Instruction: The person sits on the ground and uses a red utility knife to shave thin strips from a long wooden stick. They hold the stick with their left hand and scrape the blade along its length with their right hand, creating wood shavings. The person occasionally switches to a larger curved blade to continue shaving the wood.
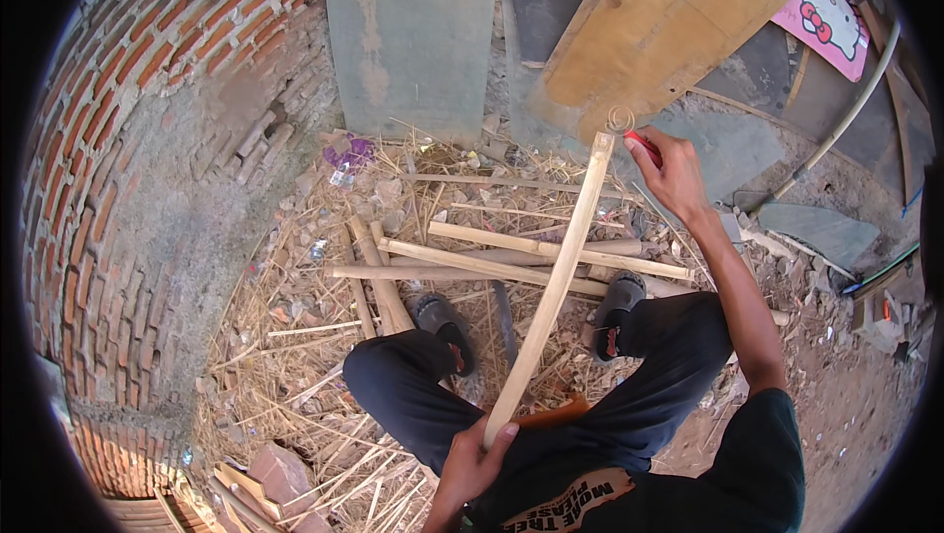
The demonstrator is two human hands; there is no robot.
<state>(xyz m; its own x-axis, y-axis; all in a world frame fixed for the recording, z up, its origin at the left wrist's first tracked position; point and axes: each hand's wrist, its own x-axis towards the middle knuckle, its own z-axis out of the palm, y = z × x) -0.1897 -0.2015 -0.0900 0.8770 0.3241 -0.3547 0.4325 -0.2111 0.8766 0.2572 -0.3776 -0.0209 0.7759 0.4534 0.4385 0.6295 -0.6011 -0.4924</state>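
Note:
A long split bamboo slat [551, 312] slants up from my lap, away from me. My left hand [470, 464] is closed around its near end, the thumb lying along it. Beside the slat's far end, my right hand [667, 169] is closed on a small red object [643, 148], mostly hidden by the fingers, so its kind cannot be told. A thin pale coil [619, 120] shows just above the slat's tip, next to the red object. Between my feet lies a narrow dark flat strip [504, 322], partly covered by the slat.
Several bamboo pieces [472, 262] lie crossed on the ground beyond my shoes, among straw and rubble [295, 336]. A brick wall [108, 199] rises at left. Grey boards [411, 46] and a brown panel [669, 22] lean at the back. A pale hose [836, 130] curves at right.

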